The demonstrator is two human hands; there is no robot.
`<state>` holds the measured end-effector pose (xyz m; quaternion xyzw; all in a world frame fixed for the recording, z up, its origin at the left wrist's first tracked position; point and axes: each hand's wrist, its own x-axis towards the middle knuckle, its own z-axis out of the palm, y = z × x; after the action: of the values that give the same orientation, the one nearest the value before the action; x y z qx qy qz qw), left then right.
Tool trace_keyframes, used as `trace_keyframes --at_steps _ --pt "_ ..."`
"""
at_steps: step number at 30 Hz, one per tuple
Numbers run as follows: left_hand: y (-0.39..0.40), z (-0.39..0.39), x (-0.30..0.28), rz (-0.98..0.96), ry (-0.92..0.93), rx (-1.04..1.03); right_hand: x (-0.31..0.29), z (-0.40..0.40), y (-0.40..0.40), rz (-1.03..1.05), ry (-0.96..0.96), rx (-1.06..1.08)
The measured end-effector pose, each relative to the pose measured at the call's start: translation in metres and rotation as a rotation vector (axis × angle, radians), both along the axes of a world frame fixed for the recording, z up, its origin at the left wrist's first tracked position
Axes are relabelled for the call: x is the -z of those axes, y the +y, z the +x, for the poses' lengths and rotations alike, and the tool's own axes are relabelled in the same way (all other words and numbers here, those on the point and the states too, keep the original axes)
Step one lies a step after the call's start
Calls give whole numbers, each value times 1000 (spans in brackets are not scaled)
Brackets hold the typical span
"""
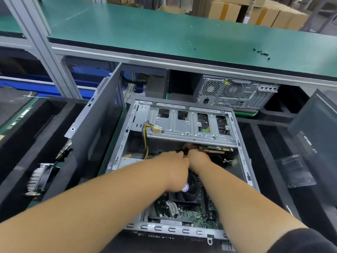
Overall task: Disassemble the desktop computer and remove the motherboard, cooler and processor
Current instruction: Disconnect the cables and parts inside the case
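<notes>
Two bare hands meet deep inside an open computer case. The left hand [174,161] has its fingers curled forward, seemingly pinching a dark cable or connector, though blur hides the exact grip. The right hand [197,157] is tucked just beside it, touching it, fingers bent out of sight under the drive cage, so I cannot tell what it holds. Both seem to be working one plug loose, one hand likely steadying while the other pulls. The case [184,231] lies on its side with the open face up, which gives the arms a straight reach downward. Beneath the forearms sits the motherboard [184,212], not yet removed, with the cooler [189,189] and its round fan label on top; the processor is presumably hidden under it. A bundle of yellow and black power wires [145,136] hangs from the silver drive cage [187,125] above the hands. The removed side panel [94,114] leans upright to the left. Another computer [237,94] waits under the green bench [145,30].
</notes>
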<state>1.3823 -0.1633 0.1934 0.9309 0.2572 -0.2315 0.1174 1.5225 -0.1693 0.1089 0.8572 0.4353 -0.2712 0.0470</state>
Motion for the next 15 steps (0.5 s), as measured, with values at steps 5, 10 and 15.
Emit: trace_keyframes --at_steps 5,10,15 --pt "-26 -10 5 71 -120 7 -8 -3 -1 -40 -30 -91" --pt "-23 -14 6 94 -172 -12 -12 -4 1 -129 -40 -119" --pt "-23 -20 10 80 -217 -23 -12 -5 4 -164 -7 -122"
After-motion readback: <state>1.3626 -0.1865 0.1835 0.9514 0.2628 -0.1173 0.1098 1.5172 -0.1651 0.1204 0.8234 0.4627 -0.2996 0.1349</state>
